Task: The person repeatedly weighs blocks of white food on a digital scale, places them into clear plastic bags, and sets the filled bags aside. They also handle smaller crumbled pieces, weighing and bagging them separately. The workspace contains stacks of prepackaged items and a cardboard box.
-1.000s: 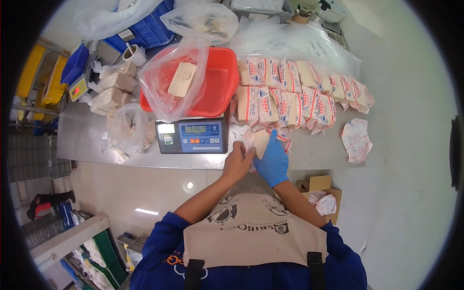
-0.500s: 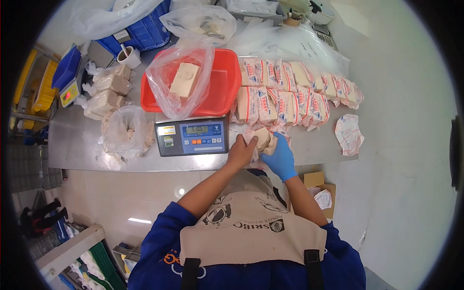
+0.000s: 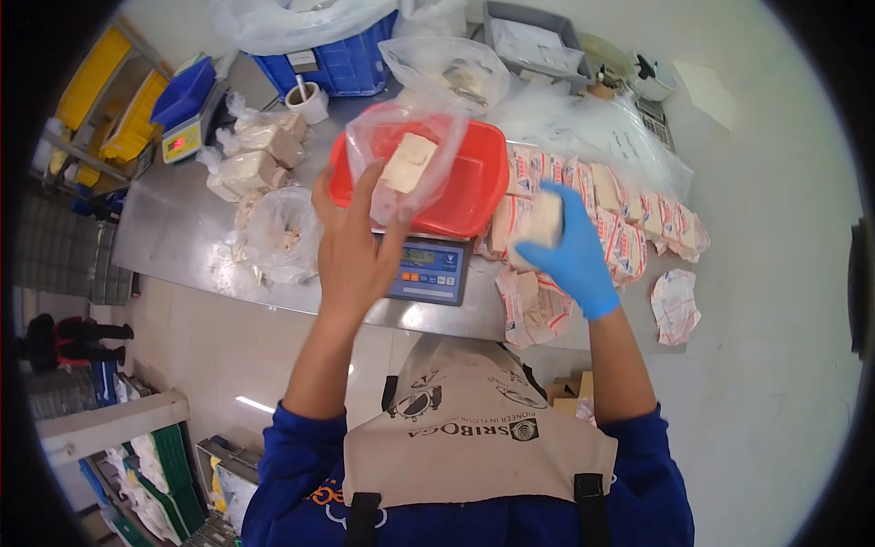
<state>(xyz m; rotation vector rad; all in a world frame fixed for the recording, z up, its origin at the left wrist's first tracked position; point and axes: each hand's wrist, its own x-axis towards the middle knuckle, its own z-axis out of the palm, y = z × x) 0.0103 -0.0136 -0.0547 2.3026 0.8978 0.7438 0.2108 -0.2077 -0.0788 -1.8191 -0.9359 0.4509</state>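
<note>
Bare and with fingers spread, my left hand (image 3: pixel 357 251) is over the near left rim of a red basin (image 3: pixel 490 173). Its fingertips are at a clear plastic bag (image 3: pixel 447 150) that lies in the basin with a pale yeast block (image 3: pixel 410 162) inside. The basin stands on a digital scale (image 3: pixel 433 284), which my left hand partly covers. My right hand (image 3: pixel 579 260), in a blue glove, grips another pale yeast block (image 3: pixel 547 217), slightly blurred, right of the basin. Below that hand an opened red-and-white paper wrapper (image 3: pixel 536 312) lies at the table's near edge.
Rows of paper-wrapped blocks (image 3: pixel 624 248) stand at the right, beside a loose wrapper (image 3: pixel 675 305). Bagged blocks (image 3: pixel 246 173) and an open bag of crumbs (image 3: pixel 284 239) sit at the left. A blue crate (image 3: pixel 351 59) and a grey tray (image 3: pixel 533 68) are at the back.
My hands have parted. The left let go and moved left to the bag; the right lifted the unwrapped block up beside the basin, leaving its wrapper on the table. The view has shifted.
</note>
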